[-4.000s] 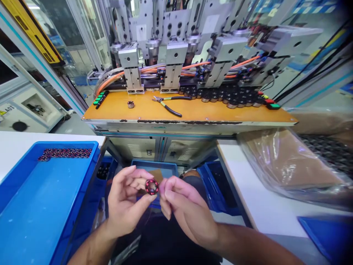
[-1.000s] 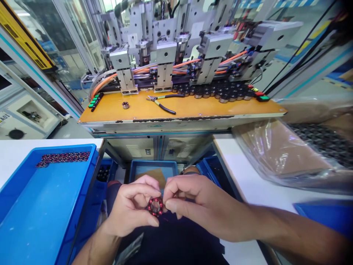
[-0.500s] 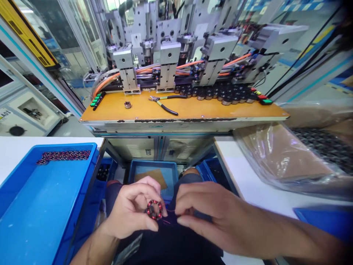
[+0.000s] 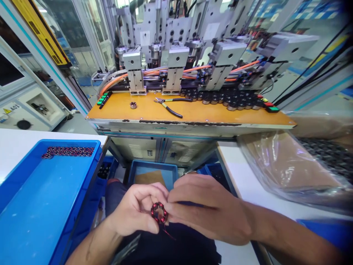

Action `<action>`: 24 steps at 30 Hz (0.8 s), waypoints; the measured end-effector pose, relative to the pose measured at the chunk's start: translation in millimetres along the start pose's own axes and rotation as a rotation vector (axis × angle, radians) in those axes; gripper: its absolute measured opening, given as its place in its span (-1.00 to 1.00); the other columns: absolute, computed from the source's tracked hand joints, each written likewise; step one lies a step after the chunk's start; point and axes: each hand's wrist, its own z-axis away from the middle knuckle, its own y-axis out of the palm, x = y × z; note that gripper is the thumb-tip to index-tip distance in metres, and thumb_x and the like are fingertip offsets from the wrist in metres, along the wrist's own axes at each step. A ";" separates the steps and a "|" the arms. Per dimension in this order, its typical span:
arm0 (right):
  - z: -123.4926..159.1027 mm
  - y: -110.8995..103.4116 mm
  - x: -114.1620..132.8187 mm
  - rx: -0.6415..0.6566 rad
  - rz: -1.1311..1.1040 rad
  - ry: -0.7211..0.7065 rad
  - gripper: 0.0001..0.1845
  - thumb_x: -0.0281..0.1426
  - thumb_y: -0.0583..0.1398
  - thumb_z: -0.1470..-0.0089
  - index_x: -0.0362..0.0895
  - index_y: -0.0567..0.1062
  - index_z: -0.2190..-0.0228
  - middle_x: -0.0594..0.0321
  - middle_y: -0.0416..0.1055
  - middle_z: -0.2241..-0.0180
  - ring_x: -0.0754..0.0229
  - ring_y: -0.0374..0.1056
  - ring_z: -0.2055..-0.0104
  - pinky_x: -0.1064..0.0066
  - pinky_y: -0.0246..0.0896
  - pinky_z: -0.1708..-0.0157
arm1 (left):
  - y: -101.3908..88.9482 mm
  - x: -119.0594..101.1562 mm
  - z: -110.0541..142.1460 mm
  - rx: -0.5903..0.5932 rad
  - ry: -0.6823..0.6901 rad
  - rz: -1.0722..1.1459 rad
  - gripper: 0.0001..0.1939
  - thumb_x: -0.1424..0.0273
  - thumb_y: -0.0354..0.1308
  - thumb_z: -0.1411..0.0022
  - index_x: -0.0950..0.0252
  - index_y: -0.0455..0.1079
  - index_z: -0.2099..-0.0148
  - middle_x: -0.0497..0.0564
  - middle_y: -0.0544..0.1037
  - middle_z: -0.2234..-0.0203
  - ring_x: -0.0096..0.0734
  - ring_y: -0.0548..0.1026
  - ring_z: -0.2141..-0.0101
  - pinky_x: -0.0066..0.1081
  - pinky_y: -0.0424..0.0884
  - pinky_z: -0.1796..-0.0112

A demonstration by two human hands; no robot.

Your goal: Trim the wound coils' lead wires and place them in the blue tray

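Note:
My left hand grips a small ring-shaped stator wound with red copper wire, pinched between thumb and fingers with its open face toward me. The fingers of my right hand are closed at the stator's right edge, up against my left fingertips. What lies in that pinch is hidden now; half a second ago a thin red wire ran into it. Another loose red wire end hangs below the stator. Both hands are above my lap.
On the orange bench lie cutting pliers, a single small ring part, a black marker and rows of black parts. A blue tray with stators stands left; a plastic-wrapped box sits right.
My right hand has moved left to the stator, closing the gap the red wire spanned. My left hand and the stator have shifted slightly right. The view has turned a little.

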 end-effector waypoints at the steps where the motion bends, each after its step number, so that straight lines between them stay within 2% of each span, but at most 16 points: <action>1: 0.8 0.7 -0.4 -0.005 0.002 -0.004 -0.93 -0.50 0.16 -0.24 -0.20 0.46 0.24 0.18 0.54 0.37 0.25 0.39 0.35 0.38 0.34 0.39 | -0.3 0.4 0.3 -0.007 0.001 -0.009 -0.65 0.38 0.49 0.09 0.30 0.58 0.19 -0.02 0.40 0.29 -0.57 0.45 0.40 -0.57 0.39 0.36; 5: 4.7 5.6 -0.1 -0.074 -0.003 -0.011 -0.92 -0.54 0.17 -0.21 -0.23 0.49 0.27 0.15 0.55 0.39 0.25 0.38 0.38 0.38 0.34 0.42 | -2.7 1.7 0.4 -0.020 0.031 -0.059 -0.65 0.37 0.49 0.08 0.28 0.58 0.19 -0.01 0.40 0.27 -0.57 0.44 0.41 -0.56 0.37 0.37; 9: 8.9 11.5 6.3 -0.170 0.022 0.089 -0.89 -0.51 0.16 -0.24 -0.21 0.50 0.31 0.16 0.54 0.40 0.30 0.40 0.38 0.44 0.39 0.36 | -4.7 0.3 -2.2 -0.043 0.093 -0.159 -0.65 0.39 0.49 0.08 0.24 0.59 0.17 -0.01 0.38 0.26 -0.62 0.38 0.42 -0.59 0.32 0.40; 14: 13.3 22.6 15.4 -0.270 -0.052 0.302 -0.93 -0.57 0.18 -0.19 -0.22 0.49 0.30 0.17 0.49 0.40 0.30 0.44 0.37 0.50 0.38 0.38 | -2.1 -0.6 -5.8 -0.063 0.314 -0.418 -0.62 0.51 0.43 0.00 0.14 0.59 0.09 0.01 0.39 0.22 -0.56 0.39 0.34 -0.55 0.38 0.34; 17: 14.9 30.1 14.3 -0.316 -0.065 0.347 -0.92 -0.57 0.17 -0.18 -0.20 0.46 0.31 0.19 0.45 0.41 0.29 0.44 0.37 0.51 0.37 0.42 | 0.1 0.0 -5.4 -0.123 0.403 -0.514 -0.52 0.56 0.41 -0.01 0.08 0.54 0.01 0.02 0.40 0.14 -0.47 0.44 0.23 -0.51 0.41 0.25; 18: 15.3 31.8 12.9 -0.328 -0.055 0.330 -0.92 -0.56 0.16 -0.19 -0.19 0.45 0.31 0.19 0.45 0.41 0.29 0.43 0.38 0.51 0.37 0.42 | 0.3 -0.2 -4.6 -0.150 0.385 -0.514 -0.45 0.53 0.44 0.02 0.08 0.50 -0.04 0.02 0.42 0.14 -0.46 0.44 0.22 -0.49 0.42 0.23; 20: 15.9 33.5 9.7 -0.338 -0.024 0.281 -0.92 -0.55 0.15 -0.20 -0.19 0.45 0.30 0.20 0.45 0.42 0.29 0.43 0.39 0.50 0.36 0.42 | 0.0 -1.2 -1.8 -0.174 0.262 -0.496 -0.40 0.44 0.48 0.06 0.16 0.46 -0.08 0.01 0.48 0.21 -0.46 0.46 0.28 -0.48 0.42 0.24; 22: 15.8 33.5 7.5 -0.338 0.006 0.254 -0.91 -0.54 0.14 -0.21 -0.19 0.45 0.32 0.20 0.46 0.43 0.29 0.42 0.40 0.50 0.35 0.42 | -0.9 -2.0 1.7 -0.161 0.105 -0.480 -0.57 0.41 0.42 -0.04 0.26 0.47 0.02 -0.02 0.52 0.36 -0.49 0.47 0.38 -0.51 0.42 0.31; 24: 14.9 33.2 7.1 -0.340 0.036 0.256 -0.90 -0.54 0.14 -0.21 -0.20 0.45 0.34 0.20 0.45 0.44 0.30 0.41 0.42 0.50 0.34 0.42 | -1.3 -1.4 4.7 -0.154 0.061 -0.465 -0.78 0.44 0.29 -0.21 0.28 0.45 0.08 -0.05 0.51 0.45 -0.52 0.49 0.45 -0.53 0.41 0.38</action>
